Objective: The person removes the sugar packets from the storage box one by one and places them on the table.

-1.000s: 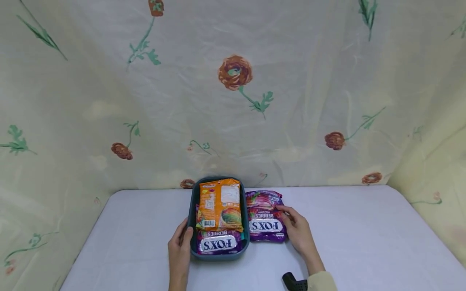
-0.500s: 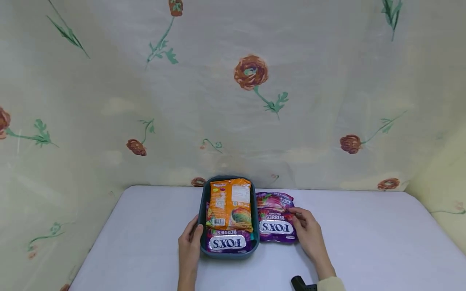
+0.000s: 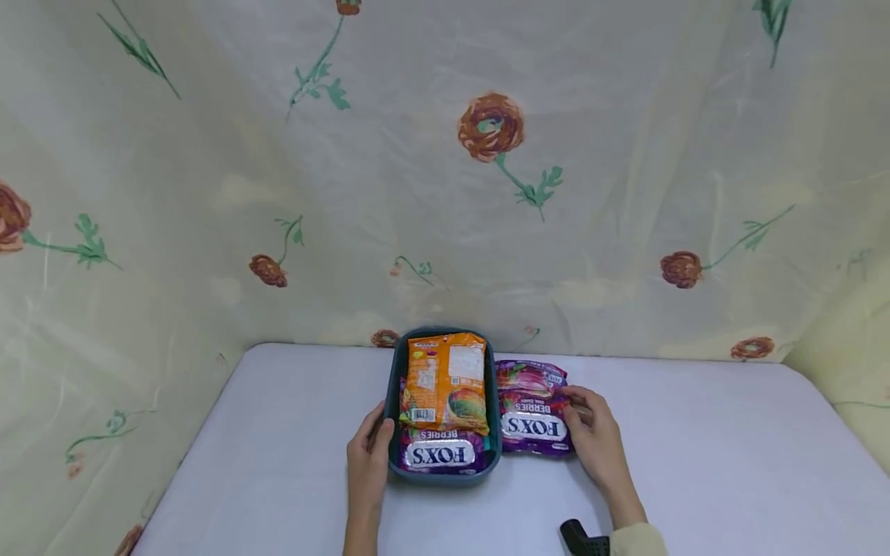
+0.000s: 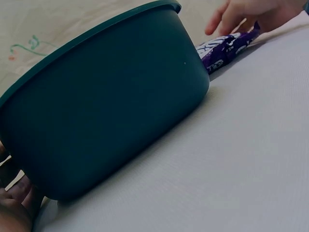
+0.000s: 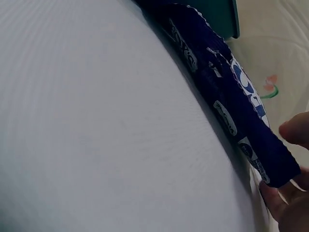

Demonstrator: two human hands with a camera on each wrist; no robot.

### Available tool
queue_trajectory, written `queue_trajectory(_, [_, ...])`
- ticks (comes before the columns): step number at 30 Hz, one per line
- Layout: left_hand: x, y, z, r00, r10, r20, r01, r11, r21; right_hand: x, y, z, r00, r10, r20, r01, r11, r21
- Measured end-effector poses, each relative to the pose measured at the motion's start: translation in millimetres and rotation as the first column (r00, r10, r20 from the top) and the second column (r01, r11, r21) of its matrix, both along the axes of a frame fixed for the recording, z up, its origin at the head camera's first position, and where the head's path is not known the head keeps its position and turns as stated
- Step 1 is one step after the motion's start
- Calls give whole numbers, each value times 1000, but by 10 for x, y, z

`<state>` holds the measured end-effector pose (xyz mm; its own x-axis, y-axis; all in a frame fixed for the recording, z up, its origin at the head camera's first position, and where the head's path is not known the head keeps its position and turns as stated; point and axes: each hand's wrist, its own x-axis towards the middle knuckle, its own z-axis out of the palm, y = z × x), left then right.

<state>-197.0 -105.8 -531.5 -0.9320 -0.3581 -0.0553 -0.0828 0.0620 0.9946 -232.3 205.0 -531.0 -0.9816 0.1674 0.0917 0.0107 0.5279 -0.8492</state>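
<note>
A dark teal plastic basin (image 3: 445,481) holds an orange candy bag (image 3: 448,386) lying over a purple FOX'S candy bag (image 3: 439,454). My left hand (image 3: 367,455) rests against the basin's left outer side, thumb near the rim. In the left wrist view its fingers (image 4: 19,188) touch the wall low down. A second purple FOX'S berries candy bag (image 3: 531,425) lies flat on the table, right beside the basin. At that bag's right edge is my right hand (image 3: 603,444), holding the edge lightly. In the right wrist view digits (image 5: 294,130) show above and below the bag's corner.
A white cloth covers the table (image 3: 278,479). Behind it hangs a pale curtain (image 3: 389,177) with rust-coloured flowers, close to the basin's far end. A black device (image 3: 582,538) sits by the right sleeve (image 3: 638,540) at the bottom.
The whole scene has shifted rightward in the head view as the camera turned, then slightly upward. Both hands, the basin and the bags keep their places relative to each other.
</note>
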Motion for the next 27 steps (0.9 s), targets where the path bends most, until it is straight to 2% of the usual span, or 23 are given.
queue_trajectory(4, [-5,7,-2,1000,-6,-3,6,1000,10,30,1,76,997,-55,-47,53,997,-51])
queue_trajectory(7, [1,16,11,1000,-12,-10,12,1000,11,40,-7,169,991,-45,-128,27,990,-136])
queue_trajectory(9, [5,15,25,1000,-15,-16,16,1000,11,45,-45,257,984,2,-180,-36,983,-183])
queue_trajectory(12, [8,4,35,1000,-17,-26,18,1000,13,71,-138,391,967,115,-226,-172,953,-249])
queue_trajectory(17, [6,-1,19,999,-23,-26,24,999,26,162,-319,577,945,287,-157,-324,888,-326])
queue_trajectory(19, [11,4,22,999,-26,-26,27,999,28,192,-391,631,931,348,-111,-363,848,-387])
queue_trajectory(20, [16,6,25,999,-27,-27,28,999,31,203,-428,657,920,381,-96,-383,817,-432])
queue_trajectory(24, [40,10,51,999,-27,-28,28,999,36,255,-585,751,853,517,-69,-439,640,-631])
queue_trajectory(26, [41,7,60,999,-28,-36,29,999,38,279,-662,795,823,566,-53,-442,579,-686])
queue_trajectory(27, [39,4,62,999,-29,-41,30,999,39,290,-700,818,813,581,-40,-437,563,-702])
